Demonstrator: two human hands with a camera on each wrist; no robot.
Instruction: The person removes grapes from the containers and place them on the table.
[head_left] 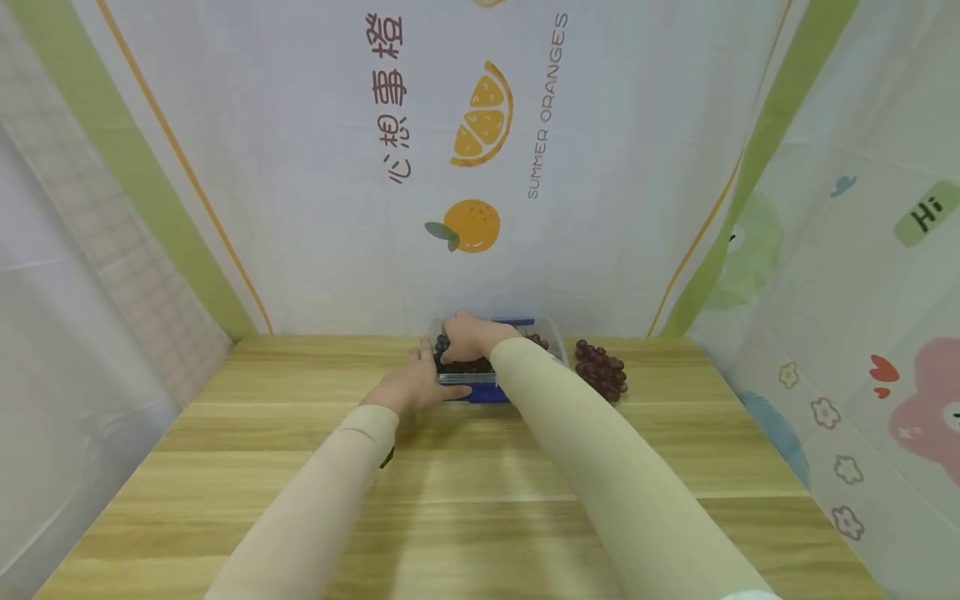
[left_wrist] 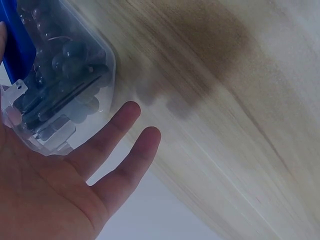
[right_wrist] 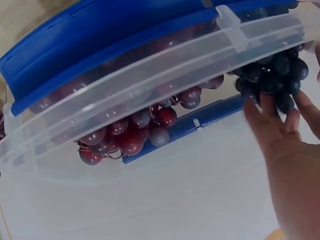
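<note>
A clear plastic container [head_left: 555, 333] with blue latches [right_wrist: 100, 45] stands at the far side of the table. My left hand [head_left: 417, 385] holds its near left corner, the thumb along the front. In the left wrist view, two straight fingers [left_wrist: 122, 172] spread beside the container, apart from it. My right hand [head_left: 471, 335] reaches over the rim at the left end. Its fingers [right_wrist: 260, 120] grip a bunch of dark grapes [right_wrist: 272, 77] there. Red grapes [right_wrist: 132, 137] fill the container's other part. The dark bunch's underside is hidden in the head view.
Another bunch of red grapes [head_left: 600, 371] lies on the wooden table [head_left: 480, 492], just right of the container. A white printed curtain [head_left: 337, 250] hangs close behind the container, with more printed cloth on both sides.
</note>
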